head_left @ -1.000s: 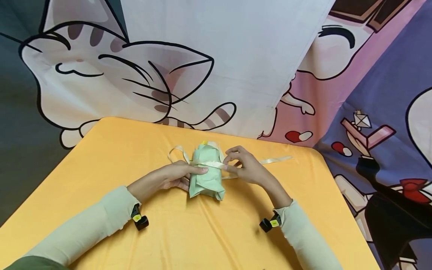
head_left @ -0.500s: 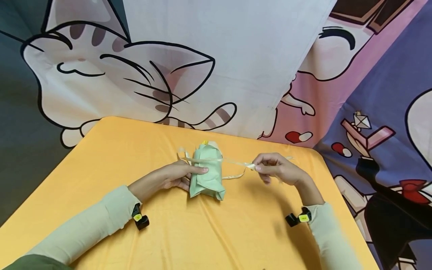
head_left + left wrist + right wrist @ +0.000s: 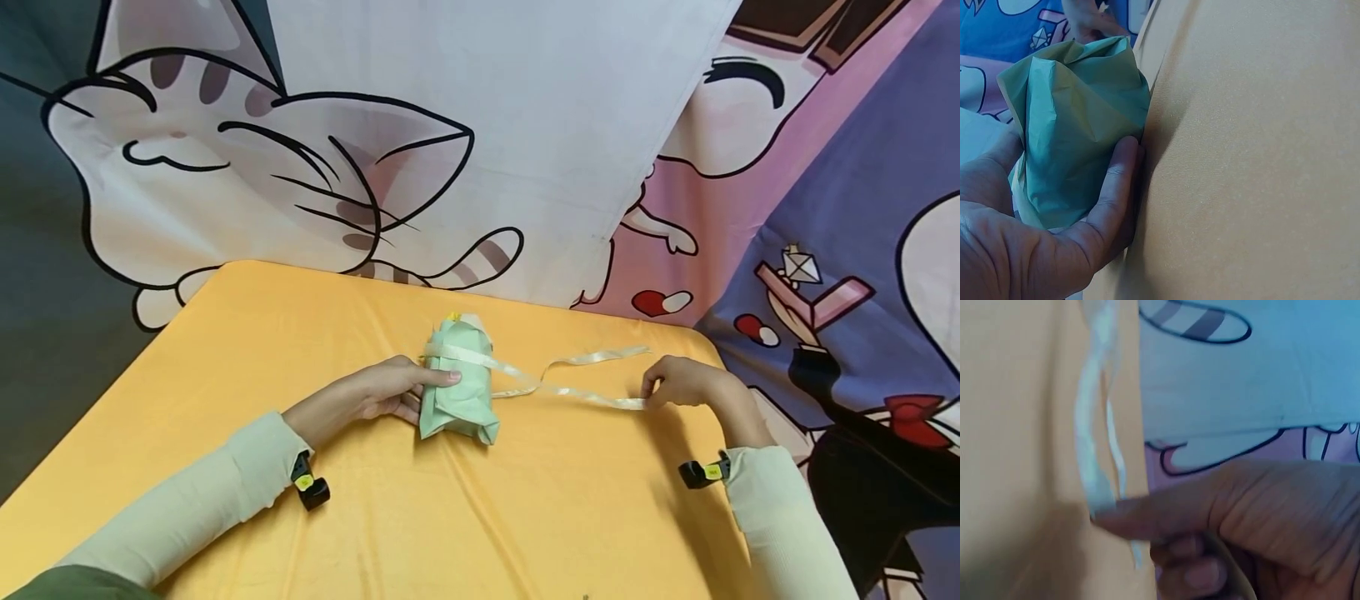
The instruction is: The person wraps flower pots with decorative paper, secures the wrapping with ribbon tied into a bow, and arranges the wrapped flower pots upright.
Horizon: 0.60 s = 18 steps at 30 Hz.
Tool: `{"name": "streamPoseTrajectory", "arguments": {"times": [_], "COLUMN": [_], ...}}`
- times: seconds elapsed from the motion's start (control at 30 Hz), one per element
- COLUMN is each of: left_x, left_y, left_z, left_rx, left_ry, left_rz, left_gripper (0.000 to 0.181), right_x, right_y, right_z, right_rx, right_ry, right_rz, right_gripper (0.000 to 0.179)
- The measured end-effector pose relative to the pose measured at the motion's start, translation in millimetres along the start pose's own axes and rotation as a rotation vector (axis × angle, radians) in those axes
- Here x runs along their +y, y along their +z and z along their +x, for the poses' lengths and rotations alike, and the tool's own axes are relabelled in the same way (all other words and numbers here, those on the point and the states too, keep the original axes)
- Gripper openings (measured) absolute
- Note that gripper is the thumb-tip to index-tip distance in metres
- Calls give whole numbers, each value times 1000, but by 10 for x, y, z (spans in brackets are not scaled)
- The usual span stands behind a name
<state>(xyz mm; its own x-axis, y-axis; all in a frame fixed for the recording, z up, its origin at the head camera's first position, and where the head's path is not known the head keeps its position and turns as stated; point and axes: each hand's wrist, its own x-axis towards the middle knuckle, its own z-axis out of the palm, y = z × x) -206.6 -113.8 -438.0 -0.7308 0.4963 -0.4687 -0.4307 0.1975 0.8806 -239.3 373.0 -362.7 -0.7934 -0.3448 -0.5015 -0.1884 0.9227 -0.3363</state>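
A parcel [image 3: 461,400] wrapped in light green paper lies on the yellow cloth, a bit of yellow showing at its far end. My left hand [image 3: 393,385] grips its left side, thumb on top and fingers beneath; the left wrist view shows the folded paper end [image 3: 1079,125] between thumb and fingers. A cream satin ribbon [image 3: 517,371] crosses over the parcel and runs right, where my right hand [image 3: 682,382] pinches its end. In the right wrist view the ribbon [image 3: 1088,425] leads away from the thumb tip. Another ribbon tail [image 3: 600,357] lies loose behind it, coming from under the parcel.
The yellow cloth-covered table [image 3: 315,517] has its far edge against a hanging with a cartoon cat [image 3: 225,167]. A purple cartoon hanging [image 3: 825,275] borders the right side, close to my right arm. Small black cameras [image 3: 311,492] sit on both wrists.
My right hand has moved from beside the parcel far to the right, drawing the ribbon out across it. The ribbon loop at the parcel's left has gone. The left hand keeps its hold.
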Motion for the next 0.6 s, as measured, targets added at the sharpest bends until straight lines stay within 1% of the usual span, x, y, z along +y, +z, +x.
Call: {"name": "streamPoseTrajectory", "arguments": {"times": [0.1,0.2,0.3,0.43,0.5,0.6], "left_x": [2,0,-1,-1,0,2], "left_y": [-5,-9,-11,-5,-2,3], "left_z": [-9,-11,-6,4,7,5], "left_rx": [2,0,1,0,-2,-3], "left_ry": [-6,-3,-4,-2,1,2], "left_rz": [-6,-6,-9,-5,-2,0], "left_gripper": [52,53,53,54,55,55], "right_x": [103,173,184,168,192,274], "right_y": [-7,11,35,69,88,84], "right_z": [-7,15,34,41,63,130], "right_rx": [17,18,30,35,29,16], "right_ry": [69,123,151,209,238,260], "right_rz": [-89,-123,-177,-269,-295,-310], "right_gripper": [6,10,13,24,26,18]}}
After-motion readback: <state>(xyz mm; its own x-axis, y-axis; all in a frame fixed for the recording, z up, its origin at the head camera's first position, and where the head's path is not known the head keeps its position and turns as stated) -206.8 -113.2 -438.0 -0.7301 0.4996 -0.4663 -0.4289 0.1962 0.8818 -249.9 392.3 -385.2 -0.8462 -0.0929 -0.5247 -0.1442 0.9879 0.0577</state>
